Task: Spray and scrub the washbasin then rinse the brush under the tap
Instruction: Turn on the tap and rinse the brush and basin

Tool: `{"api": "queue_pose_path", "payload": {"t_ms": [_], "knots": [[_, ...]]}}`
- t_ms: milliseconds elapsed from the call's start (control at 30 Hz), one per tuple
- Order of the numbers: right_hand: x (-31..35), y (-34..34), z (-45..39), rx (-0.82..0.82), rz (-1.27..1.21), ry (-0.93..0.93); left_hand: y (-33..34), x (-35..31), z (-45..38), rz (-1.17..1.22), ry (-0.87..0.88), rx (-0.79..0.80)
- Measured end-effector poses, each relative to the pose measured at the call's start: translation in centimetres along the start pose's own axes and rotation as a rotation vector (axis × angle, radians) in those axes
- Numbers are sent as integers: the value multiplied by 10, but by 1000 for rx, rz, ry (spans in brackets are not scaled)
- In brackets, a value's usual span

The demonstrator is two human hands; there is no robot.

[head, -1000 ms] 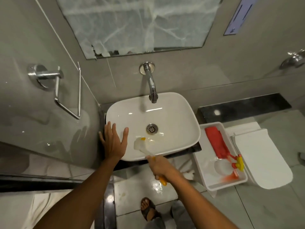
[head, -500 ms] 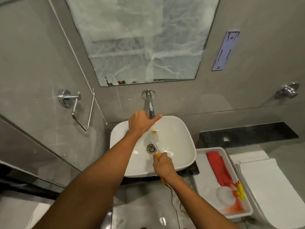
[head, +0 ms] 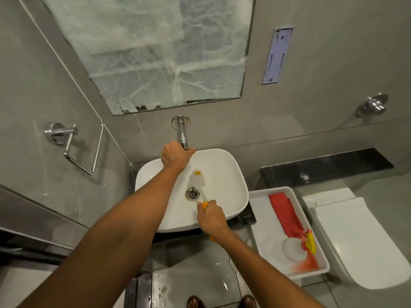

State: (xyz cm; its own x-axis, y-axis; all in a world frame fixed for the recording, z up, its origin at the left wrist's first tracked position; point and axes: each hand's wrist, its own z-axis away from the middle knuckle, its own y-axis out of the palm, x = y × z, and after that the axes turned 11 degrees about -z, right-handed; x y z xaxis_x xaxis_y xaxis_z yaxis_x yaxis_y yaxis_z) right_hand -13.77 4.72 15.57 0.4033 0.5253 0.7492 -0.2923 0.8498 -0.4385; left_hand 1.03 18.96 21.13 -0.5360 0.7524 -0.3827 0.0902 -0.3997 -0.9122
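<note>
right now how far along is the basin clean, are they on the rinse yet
Spraying looks done: the spray bottle lies in the white tray beside the washbasin. Whether scrubbing is finished cannot be told. In hand: the right hand holds the brush in the bowl below the tap, and the left hand grips the spout end. No water stream is visible, so the rinse itself looks left to do.

White-bristled, yellow-handled brush (head: 197, 180) lies angled inside white washbasin (head: 231, 174), under chrome tap (head: 182, 136).
</note>
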Motion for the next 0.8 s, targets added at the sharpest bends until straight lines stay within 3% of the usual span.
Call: {"api": "queue_pose_path", "payload": {"t_ms": [167,533,800], "knots": [[2,-3,-1,2,-3,-10,2,0,1,28,21,-9],[-3,12,2,-17,-25,-44,-16,41,-22,153,337,243],[-4,27,5,-55,-24,-37,-12,50,-31,233,407,298]]}}
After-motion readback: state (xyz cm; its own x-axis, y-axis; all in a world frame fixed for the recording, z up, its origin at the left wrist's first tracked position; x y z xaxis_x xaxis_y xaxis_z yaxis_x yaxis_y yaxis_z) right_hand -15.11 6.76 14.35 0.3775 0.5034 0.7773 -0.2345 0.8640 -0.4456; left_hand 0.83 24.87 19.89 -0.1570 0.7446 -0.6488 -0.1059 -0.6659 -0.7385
